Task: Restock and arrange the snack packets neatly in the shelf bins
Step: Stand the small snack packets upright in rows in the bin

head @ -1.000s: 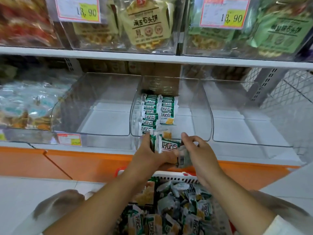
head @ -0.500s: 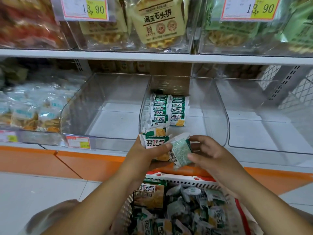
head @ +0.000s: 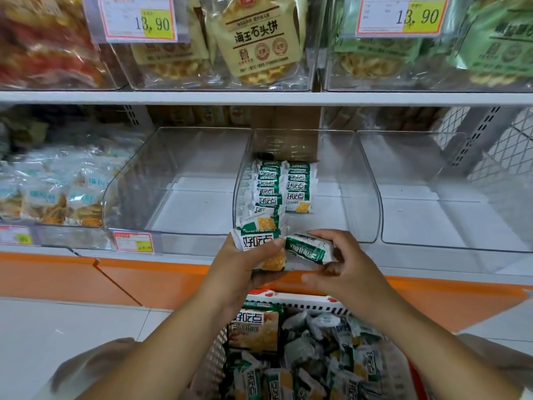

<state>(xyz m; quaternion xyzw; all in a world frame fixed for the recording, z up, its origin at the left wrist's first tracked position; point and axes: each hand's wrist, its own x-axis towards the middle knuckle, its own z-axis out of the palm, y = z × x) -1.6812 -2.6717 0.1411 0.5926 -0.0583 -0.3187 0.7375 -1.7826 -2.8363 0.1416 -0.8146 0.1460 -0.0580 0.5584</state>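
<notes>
Left grip (head: pixel 236 267) clamps a few snack packets (head: pixel 261 243); right grip (head: pixel 346 264) pinches one. Middle bin (head: pixel 343 215) has two short rows (head: pixel 284 186); basket (head: pixel 302 301) is full, so lots left.

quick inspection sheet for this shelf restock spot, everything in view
surface: white shelf with an orange strip below it, carrying clear bins.
job's things: middle bin holds two rows of green packets on its left side; basket below holds loose packets and a larger bag.
clutter: nothing seen.
hands: left hand grips a green packet; right hand pinches a second packet; both are in front of the middle bin.
cables: nothing seen.
surroundings: upper shelf bins of bigger snack bags with price tags; blue-labelled packets in the far-left bin.
</notes>
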